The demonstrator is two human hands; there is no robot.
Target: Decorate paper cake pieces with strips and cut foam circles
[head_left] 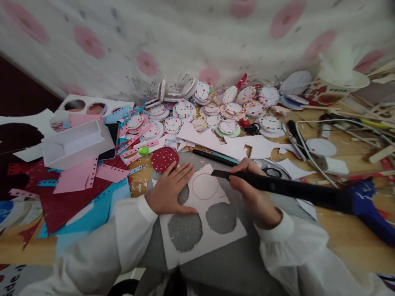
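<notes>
A white sheet of card [212,239] with several round holes cut through it lies on a grey mat [212,267]. Near its top a circle is drawn in red line. My left hand [173,189] presses flat on the card's left side, fingers spread, partly covering one hole. In my right hand [251,193] is a black utility knife [277,187], gripped near its blade end. The blade points left and sits just above the red circle; whether it touches the card I cannot tell. A dark red dotted disc [164,159] lies beyond my left fingertips.
Many white discs with coloured dots [184,109] are piled at the back. A white open box [77,144] stands left among pink, blue and red paper scraps. A black pen [214,157] lies behind the card. A hot glue gun [370,205] and a cable [308,160] are right.
</notes>
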